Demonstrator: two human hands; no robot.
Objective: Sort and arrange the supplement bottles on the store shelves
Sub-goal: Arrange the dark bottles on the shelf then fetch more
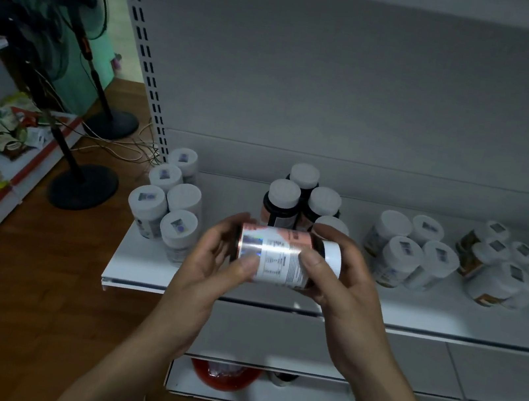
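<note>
You are viewing a dim, grey-toned scene; the brightest area is the front of the shelf (445, 315), lit from above. Note the glare on the foil label of the bottle (278, 254). Expect soft focus throughout and wide-angle bending of the slotted upright (146, 60) towards the edges.

Forearms rise from the lower frame; left hand (211, 263) and right hand (348, 283) curl round one bottle (280, 255) at centre

bottle (278, 258) I hold: glossy label, foil strip w/ rainbow sheen
cap (333, 259): white plastic, smooth, matt
shelf (141, 267): white painted metal, smooth, slight sheen at near edge
floor (35, 285), left: brown wood look, semi-gloss
fan bases (85, 187), far left: dark, matt
</note>
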